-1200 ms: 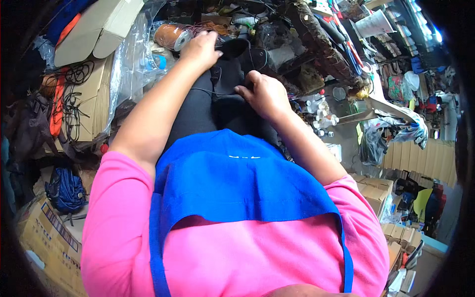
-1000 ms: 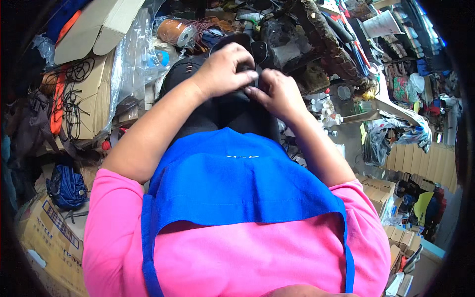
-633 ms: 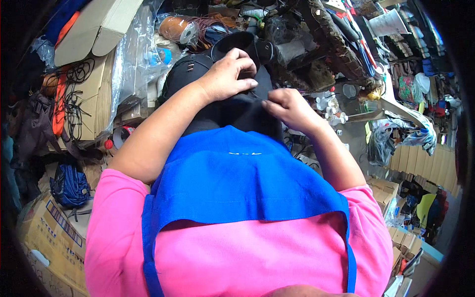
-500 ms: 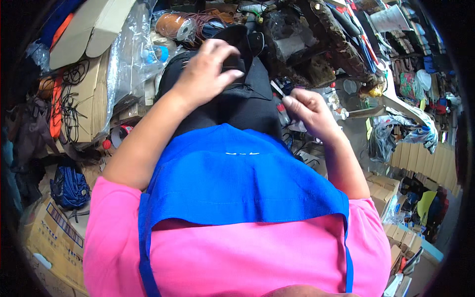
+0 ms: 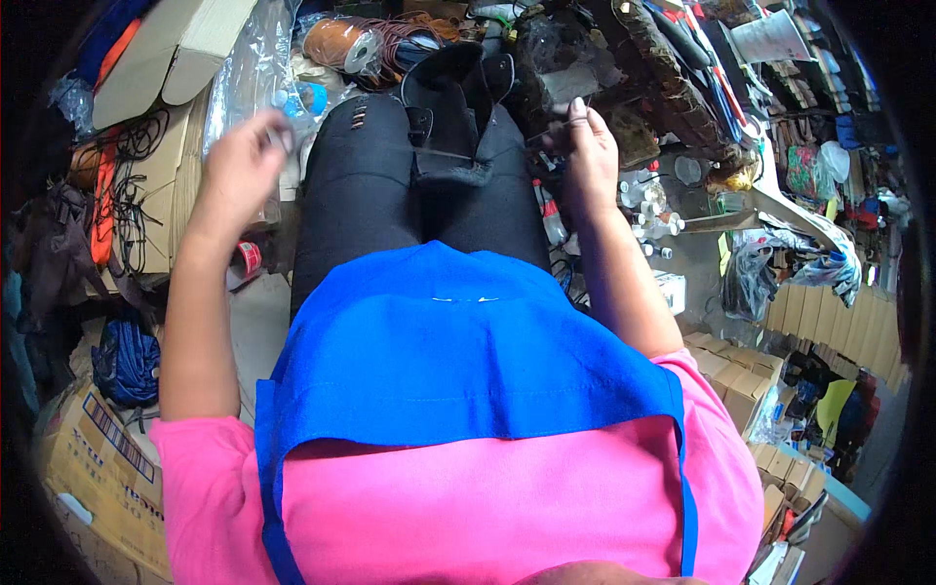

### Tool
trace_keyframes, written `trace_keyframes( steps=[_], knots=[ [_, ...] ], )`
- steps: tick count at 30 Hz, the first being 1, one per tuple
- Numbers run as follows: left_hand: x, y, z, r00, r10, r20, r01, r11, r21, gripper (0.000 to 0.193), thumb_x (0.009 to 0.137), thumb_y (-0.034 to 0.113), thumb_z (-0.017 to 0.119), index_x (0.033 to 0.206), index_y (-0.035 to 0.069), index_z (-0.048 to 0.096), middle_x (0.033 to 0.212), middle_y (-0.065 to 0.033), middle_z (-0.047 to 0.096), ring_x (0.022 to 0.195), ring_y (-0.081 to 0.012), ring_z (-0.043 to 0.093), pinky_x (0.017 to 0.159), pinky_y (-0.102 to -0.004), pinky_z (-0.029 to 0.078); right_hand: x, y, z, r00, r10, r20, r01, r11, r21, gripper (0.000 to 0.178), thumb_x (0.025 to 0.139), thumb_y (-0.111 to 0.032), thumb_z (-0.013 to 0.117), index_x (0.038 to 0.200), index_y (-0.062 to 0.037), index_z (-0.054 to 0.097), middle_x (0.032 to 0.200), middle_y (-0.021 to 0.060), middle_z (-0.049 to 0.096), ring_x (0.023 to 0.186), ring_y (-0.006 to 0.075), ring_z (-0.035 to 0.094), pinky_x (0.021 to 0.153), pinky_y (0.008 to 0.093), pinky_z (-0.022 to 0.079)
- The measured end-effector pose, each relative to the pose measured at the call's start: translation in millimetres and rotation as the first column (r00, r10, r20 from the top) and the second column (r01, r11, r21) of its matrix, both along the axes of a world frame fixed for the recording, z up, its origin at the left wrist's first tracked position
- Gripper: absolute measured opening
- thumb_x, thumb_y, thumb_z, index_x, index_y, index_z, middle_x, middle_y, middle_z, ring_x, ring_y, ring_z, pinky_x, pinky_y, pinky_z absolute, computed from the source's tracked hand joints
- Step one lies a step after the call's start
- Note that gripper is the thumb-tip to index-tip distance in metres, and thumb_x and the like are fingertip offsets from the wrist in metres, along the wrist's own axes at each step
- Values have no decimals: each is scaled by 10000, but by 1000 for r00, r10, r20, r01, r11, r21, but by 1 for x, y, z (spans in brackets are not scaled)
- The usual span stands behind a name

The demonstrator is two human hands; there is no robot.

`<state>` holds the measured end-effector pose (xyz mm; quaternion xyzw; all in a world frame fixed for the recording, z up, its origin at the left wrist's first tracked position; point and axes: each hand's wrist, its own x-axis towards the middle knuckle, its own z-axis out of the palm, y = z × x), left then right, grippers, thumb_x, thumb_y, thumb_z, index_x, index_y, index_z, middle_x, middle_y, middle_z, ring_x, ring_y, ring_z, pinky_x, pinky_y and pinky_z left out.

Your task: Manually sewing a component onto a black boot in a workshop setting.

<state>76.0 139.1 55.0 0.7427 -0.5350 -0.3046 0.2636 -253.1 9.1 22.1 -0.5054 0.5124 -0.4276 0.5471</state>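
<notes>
Head view looks straight down a seated person: a pink shirt (image 5: 468, 507) fills the lower frame, and over it lies a blue apron (image 5: 458, 351) that spreads across the lap. Beyond the apron, black trousers (image 5: 390, 185) cover both thighs, with small rips near the left knee.

On the knees rests a black shoe upper (image 5: 453, 107) (a dark, stiff piece with an open top and a strap), lying between the two hands and touching neither.

To the person's left stand flattened cardboard boxes (image 5: 161, 49) and a crumpled clear plastic bag (image 5: 249, 68), with orange and black cords (image 5: 107, 195) draped beside them. A blue bundle (image 5: 127, 356) sits on the floor lower down, just above another printed carton (image 5: 93, 458).

Ahead of the knees lies a spool of brown cord (image 5: 341, 44). To the right, the cluttered bench (image 5: 673, 88) is crowded with tools and small bottles too jumbled to tell apart.

The left hand (image 5: 244, 161) is raised out to the side over the plastic bag, blurred, fingers curled; whether it pinches anything cannot be told. The right hand (image 5: 590, 156) is lifted beside the right knee, fingers closed on a small dark tool (image 5: 551, 136) whose kind is unclear.
</notes>
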Motion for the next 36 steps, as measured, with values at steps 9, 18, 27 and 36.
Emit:
trace_keyframes(
  steps=[9, 18, 27, 36],
  knots=[
    [-14, -52, -57, -380, -178, -908, -17, 982, -186, 370, 1019, 287, 353, 698, 110, 405, 564, 17, 333, 528, -123, 367, 752, -322, 428, 8, 12, -9, 645, 68, 761, -458, 832, 314, 474, 983, -378, 440, 588, -130, 357, 505, -9, 281, 449, 131, 285, 561, 318, 345],
    [73, -27, -57, 705, 194, -682, -63, 975, 212, 266, 939, 282, 536, 1024, 37, 593, 980, -109, 631, 1004, -220, 581, 936, -380, 427, -53, 7, 1, 902, 428, -58, -372, 837, 402, 310, 965, -331, 516, 1000, -40, 617, 815, 27, 588, 667, 105, 491, 670, 258, 438],
    [-14, -46, -4, 949, -308, -67, 268, 900, -345, 340, 810, 148, 658, 1142, 74, 654, 1199, -84, 591, 1149, -220, 530, 999, -332, 387, -99, 1, 18, 856, 391, -337, -254, 888, 384, 363, 954, -197, 523, 1307, -120, 544, 1010, 38, 623, 752, 120, 538, 738, 275, 458],
    [-98, -102, -19, 778, -623, 80, 614, 729, -302, 209, 733, 111, 708, 934, 67, 670, 983, -83, 599, 965, -246, 597, 865, -348, 468, 2, 25, 51, 571, 340, -747, -669, 721, -183, 226, 736, -98, 707, 959, -124, 728, 737, 93, 572, 699, 237, 593, 640, 337, 482]
  ],
)
